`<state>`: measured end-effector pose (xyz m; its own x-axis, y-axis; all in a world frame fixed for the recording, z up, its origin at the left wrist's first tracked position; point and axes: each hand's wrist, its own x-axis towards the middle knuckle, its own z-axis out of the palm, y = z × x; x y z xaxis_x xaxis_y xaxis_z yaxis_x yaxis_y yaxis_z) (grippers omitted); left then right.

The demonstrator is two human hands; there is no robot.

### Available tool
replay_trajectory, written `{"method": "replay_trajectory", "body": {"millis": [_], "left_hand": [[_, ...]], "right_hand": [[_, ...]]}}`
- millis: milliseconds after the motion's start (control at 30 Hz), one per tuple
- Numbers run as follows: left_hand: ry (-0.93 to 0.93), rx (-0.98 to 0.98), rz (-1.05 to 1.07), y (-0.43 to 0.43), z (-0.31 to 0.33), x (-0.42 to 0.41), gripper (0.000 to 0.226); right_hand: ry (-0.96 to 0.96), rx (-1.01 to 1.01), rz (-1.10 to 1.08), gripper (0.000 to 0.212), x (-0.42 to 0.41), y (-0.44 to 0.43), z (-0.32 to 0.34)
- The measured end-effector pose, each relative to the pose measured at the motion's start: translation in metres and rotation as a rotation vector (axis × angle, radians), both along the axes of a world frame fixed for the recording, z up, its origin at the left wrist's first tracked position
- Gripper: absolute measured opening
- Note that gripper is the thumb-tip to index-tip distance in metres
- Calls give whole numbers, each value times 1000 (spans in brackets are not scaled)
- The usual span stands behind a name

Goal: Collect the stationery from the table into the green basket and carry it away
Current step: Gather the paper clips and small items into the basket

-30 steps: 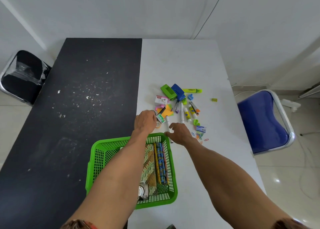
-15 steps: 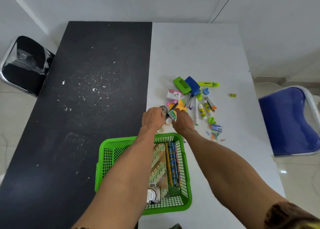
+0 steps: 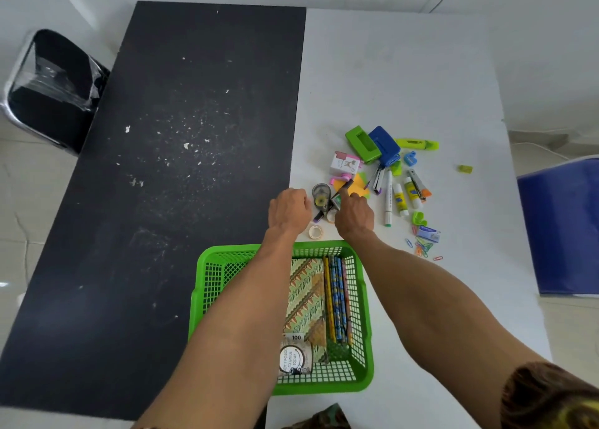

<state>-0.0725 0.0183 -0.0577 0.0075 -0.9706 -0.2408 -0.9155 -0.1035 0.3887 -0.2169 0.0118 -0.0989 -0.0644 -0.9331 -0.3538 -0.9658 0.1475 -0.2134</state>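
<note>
- The fingers of my left hand point(image 3: 288, 213) are curled under with the knuckles up, at the near left edge of the stationery heap. I cannot tell whether they hold anything.
- The fingers of my right hand point(image 3: 355, 216) are bent, thumb and forefinger pinching a small green-and-white item point(image 3: 337, 201), just beside a black pen point(image 3: 345, 185).
- A correction tape dispenser point(image 3: 321, 194) lies between my two hands, and a small tape roll point(image 3: 315, 232) sits on the white worktop point(image 3: 405, 72) between my wrists.
- The green basket point(image 3: 324, 388) stands under my forearms, just short of the heap. It holds a patterned notebook point(image 3: 306, 299), a row of pencils point(image 3: 337, 299) and a round-label notepad point(image 3: 293, 359).
- Beyond my right hand lie a green hole punch point(image 3: 362, 144), a blue one point(image 3: 385, 148), a yellow-green highlighter point(image 3: 418, 144), a white marker point(image 3: 388, 198), glue sticks point(image 3: 400, 200) and loose paper clips point(image 3: 421, 247).
- A blue chair point(image 3: 560, 227) stands at the right, a black chair point(image 3: 52, 88) at the far left.
</note>
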Motion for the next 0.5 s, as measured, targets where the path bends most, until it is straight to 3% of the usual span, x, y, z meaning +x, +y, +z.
{"method": "replay_trajectory", "body": {"millis": [500], "left_hand": [[-2, 1, 11, 5, 6, 1, 28]], "right_hand": [[-29, -28, -26, 49, -3, 4, 3]]}}
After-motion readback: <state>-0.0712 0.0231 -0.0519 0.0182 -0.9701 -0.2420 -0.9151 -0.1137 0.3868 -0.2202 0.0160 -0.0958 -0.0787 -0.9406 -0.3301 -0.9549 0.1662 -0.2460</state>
